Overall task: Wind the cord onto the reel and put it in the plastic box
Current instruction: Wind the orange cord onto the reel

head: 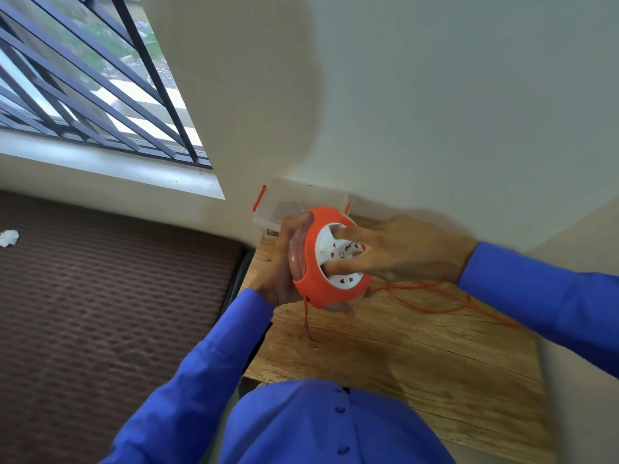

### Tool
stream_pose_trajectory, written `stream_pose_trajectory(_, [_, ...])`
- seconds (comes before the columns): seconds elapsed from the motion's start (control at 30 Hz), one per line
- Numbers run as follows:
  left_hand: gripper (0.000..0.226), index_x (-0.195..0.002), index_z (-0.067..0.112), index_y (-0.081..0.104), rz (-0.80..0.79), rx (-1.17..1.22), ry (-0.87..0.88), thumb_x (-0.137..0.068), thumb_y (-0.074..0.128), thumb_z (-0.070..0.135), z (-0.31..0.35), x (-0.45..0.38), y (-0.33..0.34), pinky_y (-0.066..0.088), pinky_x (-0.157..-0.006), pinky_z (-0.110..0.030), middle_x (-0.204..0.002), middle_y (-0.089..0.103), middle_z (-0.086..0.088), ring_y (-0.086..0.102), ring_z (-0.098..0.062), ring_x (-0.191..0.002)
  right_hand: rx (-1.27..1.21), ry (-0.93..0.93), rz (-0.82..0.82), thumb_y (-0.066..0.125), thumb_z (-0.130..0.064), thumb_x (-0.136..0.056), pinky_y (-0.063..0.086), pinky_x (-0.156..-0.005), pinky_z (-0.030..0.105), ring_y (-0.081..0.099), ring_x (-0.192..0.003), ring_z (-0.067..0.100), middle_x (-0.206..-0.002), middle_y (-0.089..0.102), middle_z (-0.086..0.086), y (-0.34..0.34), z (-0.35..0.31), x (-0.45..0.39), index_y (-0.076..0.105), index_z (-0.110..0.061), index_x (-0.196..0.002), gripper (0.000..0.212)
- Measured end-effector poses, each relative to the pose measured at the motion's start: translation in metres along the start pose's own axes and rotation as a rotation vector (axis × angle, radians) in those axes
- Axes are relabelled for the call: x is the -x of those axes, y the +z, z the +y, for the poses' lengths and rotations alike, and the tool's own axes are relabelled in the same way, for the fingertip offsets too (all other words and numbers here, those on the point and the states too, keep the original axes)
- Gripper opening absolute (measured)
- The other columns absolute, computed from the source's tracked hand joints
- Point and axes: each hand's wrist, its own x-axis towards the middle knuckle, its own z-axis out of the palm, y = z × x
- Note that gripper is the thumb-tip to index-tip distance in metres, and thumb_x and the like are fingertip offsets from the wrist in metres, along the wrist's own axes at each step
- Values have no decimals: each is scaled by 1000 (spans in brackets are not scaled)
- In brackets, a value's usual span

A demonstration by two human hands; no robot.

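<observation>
The left hand (284, 262) clasps the reel (330, 259), right hand (395, 252) fingers gripping its hub, with the seemingly empty plastic box (294, 202) just behind and loose cord (432, 299) beside.

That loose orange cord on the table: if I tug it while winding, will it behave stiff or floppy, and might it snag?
Likely floppy: the cord lies in slack, uneven loops on the table. It looks thin, so probably light and easily dragged. The loops cross each other, so a tangle seems possible as it feeds into the reel, held by the left hand while the right hand turns the hub.
</observation>
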Motion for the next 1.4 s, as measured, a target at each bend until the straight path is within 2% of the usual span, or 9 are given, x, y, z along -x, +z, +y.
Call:
stream_pose_trajectory(0.13, [102,-166,13,46,122,105,-38,-91,67,79,1,1,-10,44,-113,-67,-165,46,-31,51,-54,-144,-44,30,70,71,-19,-99,61,-51,38,72,-69,33,-149,60,19,5,5,-6,62,-38,-147,52])
stream_pose_trajectory(0.3, [87,-163,6,45,99,68,41,-104,56,69,3,0,-10,50,-107,-63,-150,61,-30,63,-49,-132,-86,143,233,64,-53,-95,57,-53,33,70,-63,26,-114,75,7,22,0,-13,64,-38,-143,51])
stream_pose_trajectory(0.47, [59,-135,21,73,244,-326,375,-85,75,51,-3,-6,24,59,-96,-46,-125,72,-15,71,-28,-110,-900,914,575,74,-72,-80,49,-49,23,58,-46,7,-53,64,-9,33,-8,-32,82,-33,-79,40])
stream_pose_trajectory(0.57, [93,-160,27,42,312,-783,550,-75,78,35,3,-3,33,61,-88,-28,-148,59,-9,72,-12,-112,-1618,1292,340,62,-58,-98,21,-40,18,29,-36,9,-43,40,-6,46,-3,-38,70,-18,-61,55])
stream_pose_trajectory(0.67, [119,-171,30,18,241,-978,571,-73,83,42,6,-6,32,59,-105,-40,-160,45,5,64,-19,-131,-1862,1207,123,47,-34,-108,16,-39,17,23,-34,7,-44,40,-3,56,-13,-29,62,-20,-56,56])
stream_pose_trajectory(0.8, [91,-153,30,54,255,-514,439,-78,79,75,-5,-1,27,62,-102,-48,-133,76,-5,73,-26,-122,-1270,850,336,57,-38,-108,43,-56,20,57,-60,10,-88,77,4,44,-19,-19,86,-21,-78,45])
stream_pose_trajectory(0.97, [81,-131,17,79,215,-109,278,-85,64,82,-3,4,22,65,-91,-44,-124,80,-14,78,-29,-113,-159,308,181,59,-35,-98,61,-92,41,63,-128,33,-158,52,14,35,-28,-9,71,-31,-134,38])
stream_pose_trajectory(1.13, [85,-132,16,81,254,-24,97,-93,47,84,-6,10,8,67,-84,-52,-127,79,-22,79,-38,-109,143,124,32,79,-28,-94,57,-92,50,65,-117,34,-152,55,13,32,-11,-6,50,-33,-154,67])
stream_pose_trajectory(1.4, [76,-137,28,78,133,-128,56,-91,57,84,1,15,8,67,-88,-46,-133,80,-12,80,-32,-116,71,153,206,70,-33,-103,63,-51,42,77,-96,37,-134,68,20,45,-13,-3,65,-33,-145,43])
